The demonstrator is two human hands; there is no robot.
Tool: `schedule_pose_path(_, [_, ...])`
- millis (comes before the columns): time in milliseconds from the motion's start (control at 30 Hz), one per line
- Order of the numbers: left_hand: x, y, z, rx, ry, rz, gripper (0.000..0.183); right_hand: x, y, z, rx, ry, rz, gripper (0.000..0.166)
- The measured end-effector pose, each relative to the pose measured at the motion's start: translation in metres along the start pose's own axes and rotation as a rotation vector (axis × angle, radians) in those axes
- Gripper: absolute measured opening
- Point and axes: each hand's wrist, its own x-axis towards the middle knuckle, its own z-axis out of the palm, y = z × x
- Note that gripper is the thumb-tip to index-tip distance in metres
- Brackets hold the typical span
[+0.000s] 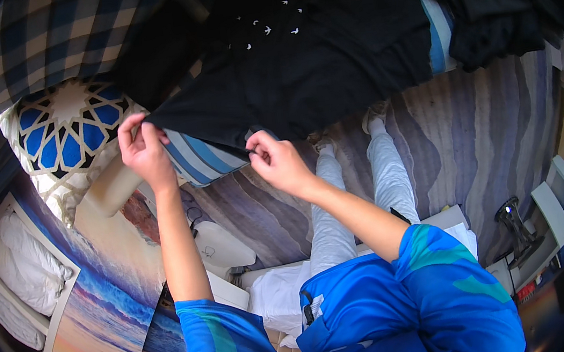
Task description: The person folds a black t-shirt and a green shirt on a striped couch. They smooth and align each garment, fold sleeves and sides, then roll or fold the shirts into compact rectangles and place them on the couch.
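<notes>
A black garment (pixel 331 59) with small white bird prints is spread over bedding with blue and white stripes (pixel 205 156). My left hand (pixel 144 150) pinches a pointed corner of the black cloth at its left end. Lower down and to the right, my right hand (pixel 275 161) grips the near edge of the same garment between thumb and fingers. The cloth stretches between both hands, and the striped cover shows below it. Folds hide the garment's far side, so its exact kind is hard to tell.
A cushion (pixel 73 133) with a blue and white geometric pattern lies at the left, below a checked cloth (pixel 69 38). More dark clothing (pixel 493 7) is heaped at the far right. A wavy-patterned rug (pixel 445 129) covers the floor. A white shelf (pixel 58 309) holds folded bedding.
</notes>
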Motion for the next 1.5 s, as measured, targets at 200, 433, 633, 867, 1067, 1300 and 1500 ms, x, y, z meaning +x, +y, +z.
schedule_pose_path(200, [0.027,0.028,0.121,-0.135,-0.388,-0.047,0.029,0.026,0.027,-0.079,0.328,0.135,0.113,0.016])
schedule_pose_path(433, [0.105,-0.031,0.137,0.849,-0.675,0.515,0.042,0.059,0.059,-0.217,-0.326,0.414,0.104,0.021])
schedule_pose_path(633, [0.139,-0.049,0.141,1.499,-0.816,0.855,0.054,0.092,0.005,-0.214,-0.689,0.407,-0.259,0.018])
schedule_pose_path(867, [0.159,-0.067,0.153,0.817,-0.728,0.35,0.032,0.224,-0.066,-0.301,-1.081,0.64,-0.902,0.02])
schedule_pose_path(1067, [0.121,-0.043,0.17,0.539,-0.435,0.42,0.015,0.308,-0.088,-0.381,-1.123,0.299,-0.328,0.03])
schedule_pose_path(1300, [0.074,-0.029,0.151,0.454,-0.468,0.22,0.039,0.233,-0.1,-0.359,-1.629,-0.094,-0.278,0.011])
schedule_pose_path(1500, [0.067,-0.035,0.166,0.469,-0.522,0.067,0.058,0.214,-0.111,-0.334,-1.711,-0.233,-0.353,0.032])
